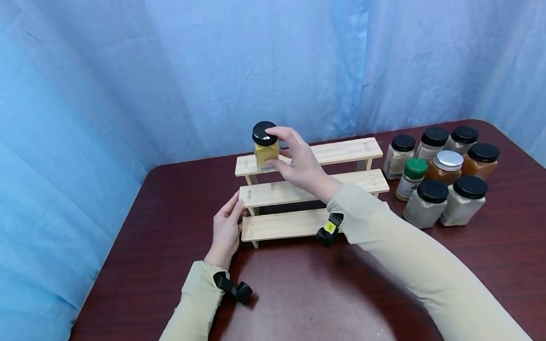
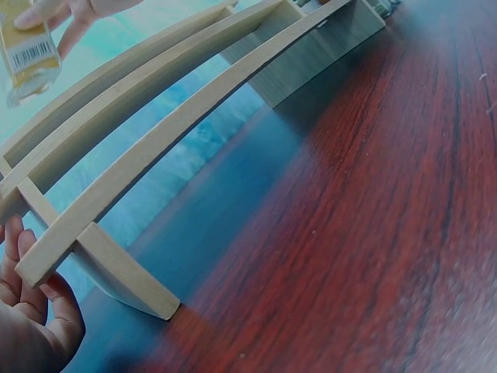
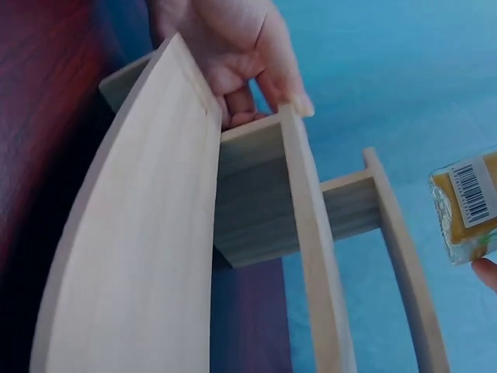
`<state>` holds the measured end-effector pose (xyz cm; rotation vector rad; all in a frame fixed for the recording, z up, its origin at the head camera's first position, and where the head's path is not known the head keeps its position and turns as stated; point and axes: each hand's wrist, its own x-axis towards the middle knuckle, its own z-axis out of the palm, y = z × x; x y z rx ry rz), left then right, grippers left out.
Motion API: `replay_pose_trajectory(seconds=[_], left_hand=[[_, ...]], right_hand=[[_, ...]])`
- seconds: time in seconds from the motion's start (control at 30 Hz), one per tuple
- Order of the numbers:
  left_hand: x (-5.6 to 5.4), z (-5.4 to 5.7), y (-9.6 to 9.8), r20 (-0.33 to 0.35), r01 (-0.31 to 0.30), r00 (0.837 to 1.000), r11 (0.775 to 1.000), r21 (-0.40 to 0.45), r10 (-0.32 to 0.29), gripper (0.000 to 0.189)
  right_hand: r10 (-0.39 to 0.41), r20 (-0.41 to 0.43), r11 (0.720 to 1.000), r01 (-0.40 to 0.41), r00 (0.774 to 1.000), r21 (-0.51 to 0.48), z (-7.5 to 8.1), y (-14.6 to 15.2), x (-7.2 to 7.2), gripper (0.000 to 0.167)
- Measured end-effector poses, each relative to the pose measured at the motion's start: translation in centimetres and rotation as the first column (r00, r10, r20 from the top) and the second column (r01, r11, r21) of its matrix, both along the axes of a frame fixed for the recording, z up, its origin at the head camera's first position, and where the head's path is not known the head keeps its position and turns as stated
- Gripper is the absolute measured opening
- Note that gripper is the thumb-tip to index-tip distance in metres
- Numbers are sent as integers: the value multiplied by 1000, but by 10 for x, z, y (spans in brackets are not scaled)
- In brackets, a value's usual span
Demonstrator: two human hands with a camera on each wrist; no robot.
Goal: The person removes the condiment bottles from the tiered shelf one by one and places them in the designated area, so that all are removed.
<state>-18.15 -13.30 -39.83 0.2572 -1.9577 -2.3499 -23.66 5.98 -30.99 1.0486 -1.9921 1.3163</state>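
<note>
My right hand (image 1: 302, 164) pinches a square spice jar (image 1: 266, 153) of yellow powder with a black lid, thumb and fingers at its side and lid. The jar is upright at the left end of the top step of a three-step wooden rack (image 1: 303, 224); the wrist views show its barcode label and its base hanging beyond the steps. With thumb and curled fingers, my left hand (image 1: 226, 227) grips the rack's left end around the middle step. In the right wrist view, the left thumb of that hand (image 3: 241, 47) lies on the step's edge.
Right of the rack several spice jars stand grouped on the dark red table (image 1: 187, 206). Most have black lids, like the white-powder jar (image 1: 462, 207); one has a green lid (image 1: 415, 168), another a silver lid (image 1: 448, 160). A blue curtain (image 1: 249, 63) hangs behind.
</note>
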Motion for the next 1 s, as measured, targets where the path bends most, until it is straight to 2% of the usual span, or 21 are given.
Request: replay_pose_trajectory(seconds=[0.27, 0.63, 1.0], left_hand=[[0, -1, -1, -5, -6, 1000, 1000, -4, 6, 41], [-1, 1, 0, -12, -18, 1000, 1000, 14, 19, 41], [0, 0, 1, -2, -21, 1000, 1000, 6, 21, 40]], right_hand=[[14, 86, 999, -10, 996, -43, 0, 12, 12, 59], [50, 114, 995, -40, 992, -86, -1, 37, 34, 64], [4, 120, 998, 3, 993, -63, -9, 62, 57, 67]])
